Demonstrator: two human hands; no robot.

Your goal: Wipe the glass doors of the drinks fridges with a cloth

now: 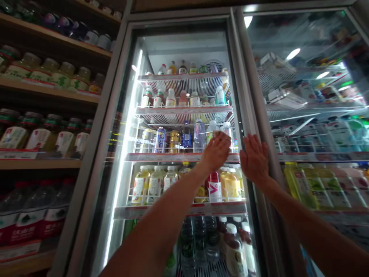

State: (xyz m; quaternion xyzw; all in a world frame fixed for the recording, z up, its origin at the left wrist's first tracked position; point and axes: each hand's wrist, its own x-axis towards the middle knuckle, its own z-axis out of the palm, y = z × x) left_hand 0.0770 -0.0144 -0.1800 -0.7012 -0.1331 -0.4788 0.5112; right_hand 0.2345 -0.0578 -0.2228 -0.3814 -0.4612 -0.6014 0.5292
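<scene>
My left hand reaches up to the glass door of a lit drinks cooler. Under its fingers shows a small pale, crumpled piece that looks like a cloth, pressed against the glass in front of the middle shelf. To the right, my right hand lies with stretched fingers against the grey door frame, holding nothing. Behind the glass near my left hand stand a blue-capped bottle and a clear bottle. Below it is a red drink bottle with a white label.
Wooden shelves on the left carry rows of jars and bottles. Yellow juice bottles line a lower cooler shelf, with dark bottles beneath. A second glass door on the right reflects lights and covers more drinks.
</scene>
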